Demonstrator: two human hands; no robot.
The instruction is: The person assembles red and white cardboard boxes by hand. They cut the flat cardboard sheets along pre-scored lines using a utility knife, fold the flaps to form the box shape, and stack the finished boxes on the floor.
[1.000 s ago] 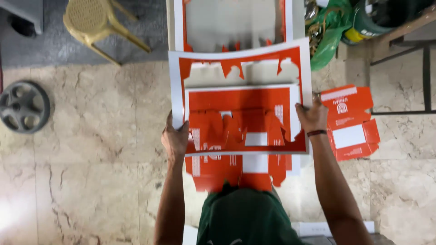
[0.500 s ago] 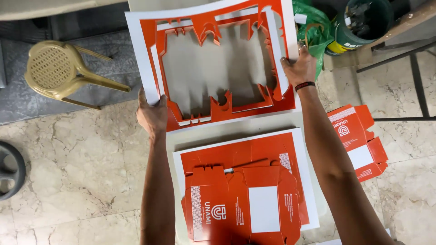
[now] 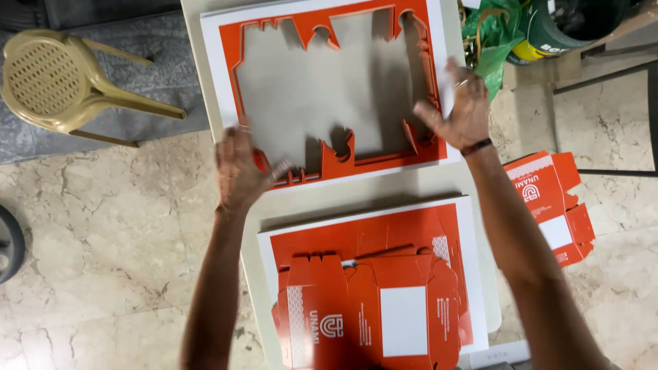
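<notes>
Half a second ago both hands were gripping the frame's edges above the table; now the frame is lying flat at the far end of the table, and the hands are coming away from it. Left of the table, a chair is lying tipped on the floor. The left hand is hovering over the frame's near left corner, fingers spread, holding nothing. The right hand is hovering over its right edge, likewise open and empty. Nearer on the table, a blank is resting on a sheet stack. Right of the table, more blanks are lying on the floor. The discarding step looks finished; the next move probably calls for reaching back to the blank.
</notes>
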